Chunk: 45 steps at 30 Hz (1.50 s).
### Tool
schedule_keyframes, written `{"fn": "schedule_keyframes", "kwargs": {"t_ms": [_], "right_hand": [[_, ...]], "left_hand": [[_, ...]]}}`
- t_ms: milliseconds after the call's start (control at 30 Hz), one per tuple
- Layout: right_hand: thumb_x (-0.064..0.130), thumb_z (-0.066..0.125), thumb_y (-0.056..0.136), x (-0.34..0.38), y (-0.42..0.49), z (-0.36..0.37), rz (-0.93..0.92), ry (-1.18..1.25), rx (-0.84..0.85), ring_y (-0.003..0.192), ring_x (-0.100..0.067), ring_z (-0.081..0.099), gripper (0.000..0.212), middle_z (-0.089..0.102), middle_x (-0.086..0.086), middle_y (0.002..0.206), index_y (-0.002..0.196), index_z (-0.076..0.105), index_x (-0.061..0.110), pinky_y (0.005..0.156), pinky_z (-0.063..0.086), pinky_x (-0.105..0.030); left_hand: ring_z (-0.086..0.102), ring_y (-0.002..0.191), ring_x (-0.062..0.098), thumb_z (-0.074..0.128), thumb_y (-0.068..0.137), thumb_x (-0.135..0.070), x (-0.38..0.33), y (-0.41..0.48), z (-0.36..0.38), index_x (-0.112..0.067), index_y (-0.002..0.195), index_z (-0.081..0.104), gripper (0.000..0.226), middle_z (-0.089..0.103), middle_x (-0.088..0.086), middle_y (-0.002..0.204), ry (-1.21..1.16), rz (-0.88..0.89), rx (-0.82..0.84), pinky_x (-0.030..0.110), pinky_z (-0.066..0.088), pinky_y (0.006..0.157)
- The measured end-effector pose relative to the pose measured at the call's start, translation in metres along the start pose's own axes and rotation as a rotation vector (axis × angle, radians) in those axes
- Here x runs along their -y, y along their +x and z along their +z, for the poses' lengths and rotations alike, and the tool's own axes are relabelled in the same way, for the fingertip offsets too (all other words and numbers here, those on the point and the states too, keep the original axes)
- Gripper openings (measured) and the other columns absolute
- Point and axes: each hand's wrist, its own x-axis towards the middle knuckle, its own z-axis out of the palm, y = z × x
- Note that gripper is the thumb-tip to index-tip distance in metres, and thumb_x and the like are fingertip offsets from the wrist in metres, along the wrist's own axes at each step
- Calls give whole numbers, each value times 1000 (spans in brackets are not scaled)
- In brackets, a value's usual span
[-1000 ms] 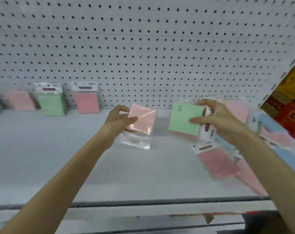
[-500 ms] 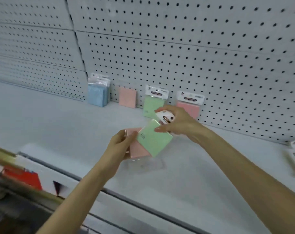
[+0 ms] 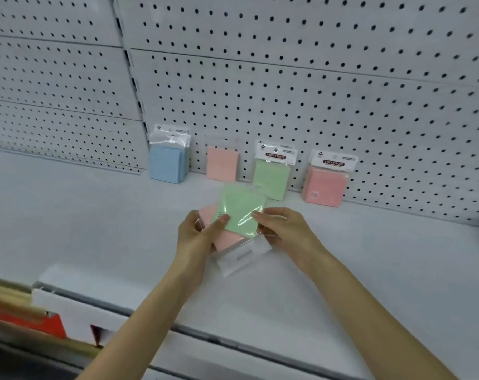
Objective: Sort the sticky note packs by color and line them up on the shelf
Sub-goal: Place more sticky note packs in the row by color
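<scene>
Mid-frame above the shelf (image 3: 101,215), the left hand (image 3: 197,238) grips a pink pack (image 3: 229,239) while the right hand (image 3: 286,233) pinches the green pack (image 3: 241,211) overlapping it; likely the placing step: next, part them and stand the green one against the standing green pack (image 3: 271,178) behind

A white pegboard (image 3: 315,91) rises beyond the left hand (image 3: 197,237), its dark holes in even rows. Up and to the left of that hand, a dark slotted upright (image 3: 134,86) divides the panels. Well below and to its left lie a red shape (image 3: 27,322) and tan strips (image 3: 11,294) (too smeared to name). A grey rail (image 3: 227,343) runs nearer than the right hand (image 3: 284,234), passing under both forearms.
</scene>
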Motion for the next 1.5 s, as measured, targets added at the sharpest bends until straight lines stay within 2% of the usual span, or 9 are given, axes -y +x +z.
{"fn": "schedule_keyframes", "kwargs": {"t_ms": [167,300,500,600,833,1000,1133,1367,1500], "right_hand": [[13,76,76,-6,-1,5,-96,45,-37,75,-21,64,21,70,-14,83,91,66,1,79,52,-32],[7,70,81,-7,8,3,-278,25,-151,75,-18,66,8,70,-12,86,84,64,10,70,55,-27],[7,71,80,-9,48,-14,-489,-177,-435,72,3,59,16,65,10,82,83,63,20,71,50,-20],[9,70,81,-6,66,-13,-553,-270,-512,65,8,54,14,60,14,79,89,62,16,65,45,-11],[11,75,75,-8,85,-5,-603,-543,-575,70,-2,52,27,60,2,93,96,59,15,71,48,-26],[13,77,73,-8,89,-2,-629,-574,-555,68,-9,50,30,58,-5,87,93,55,18,67,46,-27],[11,79,71,-7,91,-4,-605,-516,-562,70,-15,51,34,58,-6,83,92,53,19,67,44,-20],[9,78,72,-9,91,-6,-591,-478,-568,68,-11,50,31,55,0,78,94,56,14,66,43,-14],[8,77,73,-9,92,-7,-588,-459,-572,66,-6,48,30,54,0,77,96,57,10,65,42,-10]], "left_hand": [[67,89,37,76,77,-14,5,13,0,-7,96,57,28,66,22,97,67,26,45,52,55,81],[63,78,21,70,82,-19,5,22,-9,-10,90,54,20,63,7,85,103,116,44,45,55,72],[51,69,18,64,87,-22,6,41,-27,-20,78,50,17,47,-3,70,112,159,-201,36,46,68],[55,73,21,67,84,-22,9,42,-28,-23,79,54,14,58,6,78,146,191,-186,35,45,69],[63,75,19,70,82,-14,8,38,-24,-21,78,59,13,67,0,77,174,227,-139,27,46,65],[66,88,20,70,80,-8,7,36,-25,-26,92,68,22,72,-4,91,194,250,-94,43,54,82],[63,82,32,73,74,-18,6,35,-26,-30,84,66,17,69,-1,82,176,237,-116,52,54,78],[61,75,21,67,83,-3,4,35,-26,-17,90,54,20,64,1,85,69,216,-151,22,53,60],[64,79,11,61,86,0,3,34,-25,-20,102,55,27,62,2,92,29,221,-98,21,55,62]]}}
